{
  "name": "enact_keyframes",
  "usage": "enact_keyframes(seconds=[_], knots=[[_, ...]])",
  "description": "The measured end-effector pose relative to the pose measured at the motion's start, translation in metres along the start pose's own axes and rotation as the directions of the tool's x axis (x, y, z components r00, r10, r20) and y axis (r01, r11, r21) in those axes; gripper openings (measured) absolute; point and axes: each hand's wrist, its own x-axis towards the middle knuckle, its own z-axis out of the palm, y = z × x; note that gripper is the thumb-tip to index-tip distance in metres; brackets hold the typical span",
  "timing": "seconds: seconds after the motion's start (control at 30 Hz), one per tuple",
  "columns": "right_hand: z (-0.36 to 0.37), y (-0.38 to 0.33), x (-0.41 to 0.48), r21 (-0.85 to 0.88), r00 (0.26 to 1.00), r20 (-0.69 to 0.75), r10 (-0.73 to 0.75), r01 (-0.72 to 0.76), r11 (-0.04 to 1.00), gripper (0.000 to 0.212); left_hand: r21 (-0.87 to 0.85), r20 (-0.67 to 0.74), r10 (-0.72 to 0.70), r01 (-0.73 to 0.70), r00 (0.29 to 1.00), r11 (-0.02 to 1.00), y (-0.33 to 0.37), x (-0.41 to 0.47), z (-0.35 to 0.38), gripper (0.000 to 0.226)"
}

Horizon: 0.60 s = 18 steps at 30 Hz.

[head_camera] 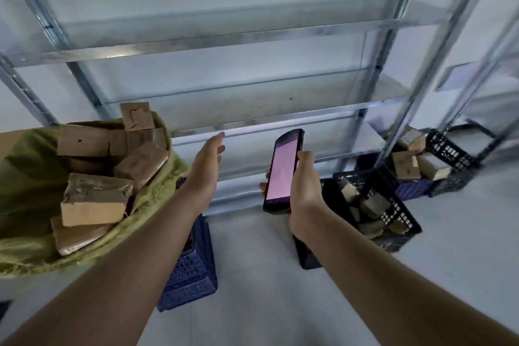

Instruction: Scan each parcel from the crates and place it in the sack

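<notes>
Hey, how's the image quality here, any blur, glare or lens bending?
Head view: the wide lens bows the shelf rack; light is dim and bluish; the scanner in the right hand glows washed-out pink, unreadable; parcels in the sack look soft.

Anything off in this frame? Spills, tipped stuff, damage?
No parcels lie on the floor. The green sack is heaped past its rim; one parcel at the back stands on edge above the pile and might slide off. The near black crate looks tilted, though the wide lens may exaggerate that.
</notes>
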Motion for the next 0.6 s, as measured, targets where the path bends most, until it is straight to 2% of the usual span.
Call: enact_keyframes(seconds=[0.1,0.27,0.43,0.53,0.57,0.6], knots=[[-0.057,-0.007,0.006,0.017,0.994,-0.105,0.013,-0.011,1.0,0.048,0.014,0.059,-0.007,0.007,0.998,1.0,-0.005,-0.006,0.061,0.049],[-0.158,-0.027,0.026,0.064,0.983,-0.182,0.037,-0.026,0.998,0.044,0.019,0.164,-0.037,0.034,0.986,0.999,-0.016,-0.011,0.176,0.05],[-0.267,-0.044,0.072,0.085,0.965,-0.256,0.051,-0.03,0.996,0.056,0.027,0.253,-0.111,0.107,0.961,0.994,-0.032,-0.021,0.303,0.077],[-0.322,-0.057,0.094,0.065,0.952,-0.288,0.105,-0.09,0.994,0.074,0.021,0.267,-0.144,0.144,0.953,0.989,-0.049,-0.015,0.363,0.064],[-0.34,-0.059,0.105,0.062,0.946,-0.303,0.119,-0.105,0.993,0.076,0.031,0.271,-0.152,0.15,0.95,0.988,-0.054,-0.013,0.38,0.058],[-0.359,-0.064,0.115,0.061,0.942,-0.312,0.122,-0.108,0.992,0.069,0.045,0.278,-0.161,0.155,0.947,0.987,-0.059,-0.009,0.399,0.053]])
